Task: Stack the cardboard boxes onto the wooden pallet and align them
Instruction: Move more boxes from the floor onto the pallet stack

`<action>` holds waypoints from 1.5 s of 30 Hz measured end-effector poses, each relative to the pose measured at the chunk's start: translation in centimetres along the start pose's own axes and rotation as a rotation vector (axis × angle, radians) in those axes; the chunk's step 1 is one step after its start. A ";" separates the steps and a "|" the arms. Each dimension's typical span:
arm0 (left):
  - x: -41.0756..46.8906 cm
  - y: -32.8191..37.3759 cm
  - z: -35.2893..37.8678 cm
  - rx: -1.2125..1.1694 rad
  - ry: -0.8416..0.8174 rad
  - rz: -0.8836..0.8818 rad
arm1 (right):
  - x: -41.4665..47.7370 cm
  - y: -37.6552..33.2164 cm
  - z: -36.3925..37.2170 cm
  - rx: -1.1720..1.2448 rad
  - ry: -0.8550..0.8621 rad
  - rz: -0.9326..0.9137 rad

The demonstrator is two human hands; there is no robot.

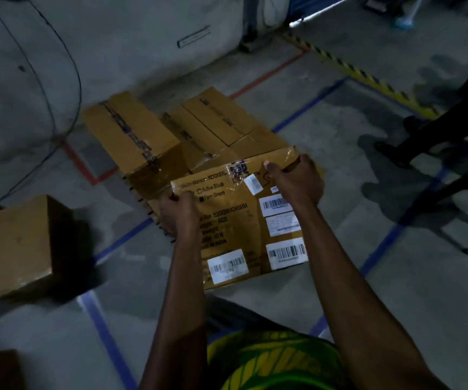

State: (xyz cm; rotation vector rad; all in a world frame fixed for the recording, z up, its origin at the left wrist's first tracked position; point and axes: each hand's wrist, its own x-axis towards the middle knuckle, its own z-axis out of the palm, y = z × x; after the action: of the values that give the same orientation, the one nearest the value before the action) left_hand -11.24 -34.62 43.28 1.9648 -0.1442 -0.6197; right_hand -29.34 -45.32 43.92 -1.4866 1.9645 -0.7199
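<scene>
Box (labelled) | gripped between left hand, on corner; right hand, on edge

Dim grey concrete floor carries blue tape lines, red lines and a yellow-black hazard stripe far right.

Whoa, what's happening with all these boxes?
A person holds a labelled box by its top corners, the left-hand grip on one corner and the right-hand grip on the other. Just behind it, a few more boxes sit packed close together. It is too dark to tell if a pallet lies under them. Two other boxes stand off to the left.
</scene>
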 end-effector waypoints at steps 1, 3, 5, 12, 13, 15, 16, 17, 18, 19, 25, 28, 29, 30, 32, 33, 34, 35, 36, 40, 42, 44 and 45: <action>-0.4 0.0 1.5 -0.014 -0.012 -0.016 | 1.4 0.4 -0.3 -0.010 -0.004 -0.005; -0.5 0.3 4.4 -0.025 -0.023 -0.033 | 4.4 0.8 -0.5 -0.031 -0.008 -0.010; 0.4 0.7 7.3 -0.001 -0.019 -0.024 | 7.9 1.1 -0.2 -0.056 -0.012 -0.004; 5.9 4.7 16.6 0.065 0.137 -0.080 | 19.7 0.5 2.1 -0.059 -0.033 0.063; 6.6 5.3 17.6 0.067 0.145 -0.091 | 21.1 0.3 2.6 -0.051 -0.048 0.065; 7.9 5.9 19.2 0.087 0.188 -0.122 | 23.3 0.0 3.6 -0.058 -0.074 0.074; 8.1 6.1 19.9 0.096 0.218 -0.137 | 24.2 -0.1 4.1 -0.075 -0.086 0.072; 8.3 6.2 20.5 0.106 0.253 -0.150 | 25.1 0.0 4.6 -0.093 -0.101 0.064; 8.3 6.4 21.0 0.103 0.295 -0.158 | 25.7 0.0 5.0 -0.103 -0.114 0.049; 8.1 6.7 21.8 0.099 0.336 -0.164 | 26.4 0.0 5.4 -0.108 -0.125 0.034; 8.7 7.4 26.1 0.121 0.326 -0.353 | 32.2 -1.4 7.1 -0.136 -0.241 0.013; 9.3 8.4 27.8 0.137 0.291 -0.442 | 34.3 -2.8 8.5 -0.189 -0.351 0.014; 9.5 9.0 28.5 0.139 0.307 -0.453 | 34.9 -3.5 8.8 -0.208 -0.377 -0.008; 9.6 9.6 28.9 0.150 0.334 -0.455 | 35.3 -3.9 9.1 -0.219 -0.388 -0.032; 10.1 11.3 29.9 0.174 0.400 -0.447 | 36.7 -5.1 9.2 -0.231 -0.395 -0.080; 10.5 12.1 30.4 0.181 0.421 -0.437 | 37.4 -5.7 9.0 -0.230 -0.384 -0.104; 10.9 13.4 31.1 0.178 0.438 -0.423 | 38.5 -6.5 9.0 -0.216 -0.371 -0.134; 11.5 14.6 31.8 0.168 0.450 -0.408 | 39.8 -7.6 9.0 -0.189 -0.351 -0.165; 12.2 16.0 32.2 0.152 0.466 -0.383 | 40.9 -8.8 8.9 -0.153 -0.324 -0.192; 16.3 19.9 33.3 -0.046 0.515 -0.228 | 44.8 -13.9 9.7 0.041 -0.199 -0.269; 18.6 20.2 33.7 -0.198 0.505 -0.158 | 46.0 -15.1 11.0 0.175 -0.150 -0.299; 21.4 19.6 34.2 -0.378 0.426 -0.121 | 47.3 -15.2 13.6 0.342 -0.198 -0.306; 23.3 18.6 34.7 -0.449 0.385 -0.127 | 48.3 -14.9 15.4 0.397 -0.271 -0.301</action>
State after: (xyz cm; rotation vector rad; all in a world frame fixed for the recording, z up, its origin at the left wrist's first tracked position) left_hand -4.82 -79.72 39.22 1.6237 0.3346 -0.3078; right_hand -19.17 -96.88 38.14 -1.5469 1.3210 -0.9192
